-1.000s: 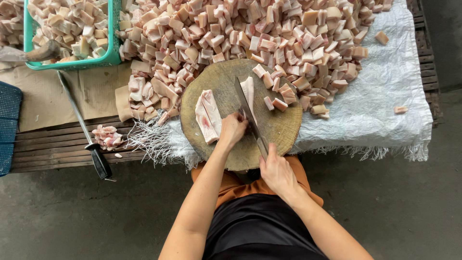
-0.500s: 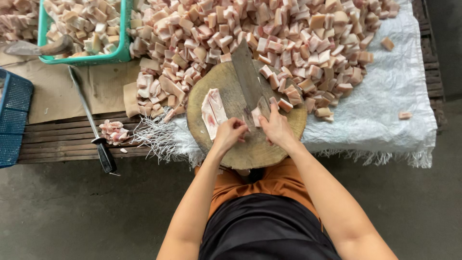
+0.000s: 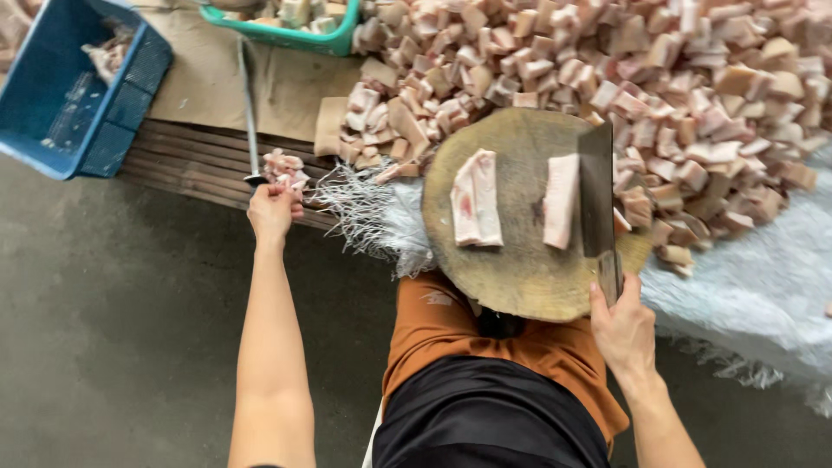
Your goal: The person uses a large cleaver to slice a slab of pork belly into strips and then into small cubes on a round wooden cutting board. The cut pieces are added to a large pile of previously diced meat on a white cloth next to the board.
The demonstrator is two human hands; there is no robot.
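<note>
**Left hand leaves the block**

Since the earlier frame, the left hand [image 3: 273, 211] has swung out to the steel [image 3: 250, 113] on the table [image 3: 186, 160], fingers closing round its handle. Right hand [image 3: 622, 322] grips the cleaver [image 3: 596, 186], blade resting flat beside a pork strip [image 3: 560, 200] on the block [image 3: 520, 269], parked safely.
</note>
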